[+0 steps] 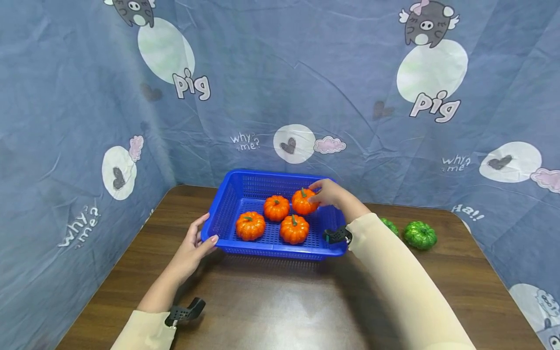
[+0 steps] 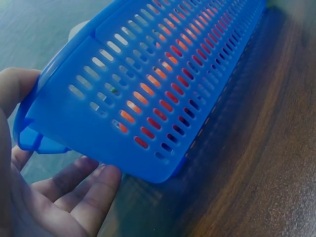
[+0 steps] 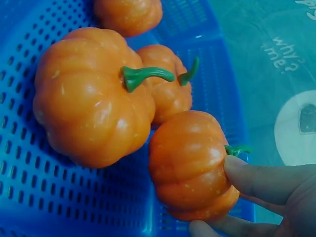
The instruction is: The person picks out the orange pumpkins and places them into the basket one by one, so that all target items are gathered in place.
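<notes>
A blue plastic basket point(image 1: 271, 249) with slotted sides stands on the table near the back cloth. My left hand point(image 1: 194, 249) grips its front left corner, thumb over the rim and fingers curled against the outer wall in the left wrist view. Inside, at the back right, my right hand point(image 1: 330, 193) holds a small orange pumpkin point(image 3: 190, 165) with a green stem between thumb and fingers. Around that one sit three more orange pumpkins: one to its left point(image 1: 276, 208), one at the front left point(image 1: 250, 226) and one at the front point(image 1: 294, 230).
Right of the basket, two green pumpkins lie on the brown wooden table point(image 1: 280, 301); the nearer green pumpkin point(image 1: 420, 235) shows whole, while the other green pumpkin point(image 1: 389, 225) is partly behind my right sleeve. A blue patterned cloth point(image 1: 350, 87) hangs behind and beside the table.
</notes>
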`<action>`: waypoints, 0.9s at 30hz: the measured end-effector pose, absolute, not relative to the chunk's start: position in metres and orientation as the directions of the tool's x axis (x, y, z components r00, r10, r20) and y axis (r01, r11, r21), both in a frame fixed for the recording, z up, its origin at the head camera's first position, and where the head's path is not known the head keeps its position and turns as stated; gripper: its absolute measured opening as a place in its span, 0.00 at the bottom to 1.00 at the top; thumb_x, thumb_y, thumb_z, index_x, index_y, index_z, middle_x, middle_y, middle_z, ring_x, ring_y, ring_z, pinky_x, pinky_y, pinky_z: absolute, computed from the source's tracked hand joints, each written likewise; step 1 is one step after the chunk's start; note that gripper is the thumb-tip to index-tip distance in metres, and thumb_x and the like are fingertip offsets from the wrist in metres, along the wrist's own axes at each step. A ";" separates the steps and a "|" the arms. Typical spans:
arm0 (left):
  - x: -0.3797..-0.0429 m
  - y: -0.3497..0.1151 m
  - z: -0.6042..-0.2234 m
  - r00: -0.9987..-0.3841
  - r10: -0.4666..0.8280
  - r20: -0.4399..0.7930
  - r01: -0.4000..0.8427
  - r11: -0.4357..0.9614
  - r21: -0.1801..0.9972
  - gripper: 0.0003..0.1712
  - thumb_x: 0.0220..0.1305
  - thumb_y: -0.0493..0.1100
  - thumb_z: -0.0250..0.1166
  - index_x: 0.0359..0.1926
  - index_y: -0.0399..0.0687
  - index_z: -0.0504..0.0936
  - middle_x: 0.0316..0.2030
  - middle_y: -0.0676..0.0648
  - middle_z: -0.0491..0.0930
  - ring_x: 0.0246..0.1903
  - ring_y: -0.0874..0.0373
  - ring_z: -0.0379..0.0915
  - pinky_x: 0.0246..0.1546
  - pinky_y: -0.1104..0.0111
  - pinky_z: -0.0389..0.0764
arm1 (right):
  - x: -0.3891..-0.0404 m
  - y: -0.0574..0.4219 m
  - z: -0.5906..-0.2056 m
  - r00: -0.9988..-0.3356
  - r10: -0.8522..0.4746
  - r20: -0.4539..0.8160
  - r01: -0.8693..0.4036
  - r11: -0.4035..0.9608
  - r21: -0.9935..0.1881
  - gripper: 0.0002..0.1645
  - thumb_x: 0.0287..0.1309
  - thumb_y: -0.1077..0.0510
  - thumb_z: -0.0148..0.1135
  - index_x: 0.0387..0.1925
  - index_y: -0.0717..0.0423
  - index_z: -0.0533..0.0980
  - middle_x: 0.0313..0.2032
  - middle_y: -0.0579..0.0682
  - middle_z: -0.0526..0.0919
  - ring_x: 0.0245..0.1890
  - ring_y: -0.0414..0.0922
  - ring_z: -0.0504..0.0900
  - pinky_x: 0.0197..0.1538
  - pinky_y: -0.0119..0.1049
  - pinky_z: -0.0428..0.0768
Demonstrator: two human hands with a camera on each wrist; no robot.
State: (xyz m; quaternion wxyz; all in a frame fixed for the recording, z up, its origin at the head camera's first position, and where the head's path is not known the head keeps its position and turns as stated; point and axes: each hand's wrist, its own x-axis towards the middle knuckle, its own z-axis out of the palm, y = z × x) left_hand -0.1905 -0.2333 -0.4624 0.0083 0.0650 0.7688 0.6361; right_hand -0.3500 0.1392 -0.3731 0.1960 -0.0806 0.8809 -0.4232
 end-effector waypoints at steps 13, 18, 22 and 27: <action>-0.194 -0.235 -0.466 -0.991 0.111 0.072 0.093 0.192 0.977 0.42 0.75 0.45 0.58 0.78 0.51 0.45 0.65 0.26 0.63 0.56 0.52 0.74 0.56 0.59 0.77 | -0.351 0.129 -0.380 -0.916 -0.283 -0.285 0.018 0.680 -0.733 0.29 0.61 0.68 0.65 0.64 0.69 0.70 0.61 0.67 0.73 0.52 0.57 0.81 0.57 0.49 0.81; -0.194 -0.236 -0.467 -0.991 0.112 0.072 0.093 0.187 0.978 0.41 0.75 0.44 0.58 0.78 0.51 0.45 0.65 0.27 0.64 0.54 0.56 0.75 0.56 0.60 0.78 | -0.353 0.125 -0.386 -0.918 -0.274 -0.286 0.021 0.688 -0.725 0.28 0.61 0.69 0.66 0.62 0.69 0.71 0.58 0.67 0.75 0.48 0.54 0.81 0.53 0.45 0.83; -0.194 -0.236 -0.466 -0.990 0.116 0.075 0.095 0.175 0.980 0.41 0.75 0.44 0.58 0.79 0.51 0.45 0.65 0.26 0.64 0.53 0.60 0.75 0.56 0.62 0.78 | -0.353 0.124 -0.390 -0.910 -0.273 -0.313 0.061 0.657 -0.752 0.29 0.61 0.70 0.65 0.63 0.69 0.71 0.60 0.67 0.74 0.53 0.56 0.81 0.54 0.46 0.82; -0.192 -0.236 -0.465 -0.991 0.113 0.072 0.091 0.178 0.980 0.42 0.74 0.45 0.59 0.79 0.51 0.45 0.64 0.26 0.65 0.51 0.62 0.76 0.56 0.62 0.78 | -0.353 0.123 -0.395 -0.900 -0.272 -0.341 0.112 0.612 -0.783 0.29 0.62 0.71 0.64 0.64 0.69 0.69 0.62 0.68 0.71 0.58 0.60 0.78 0.58 0.49 0.79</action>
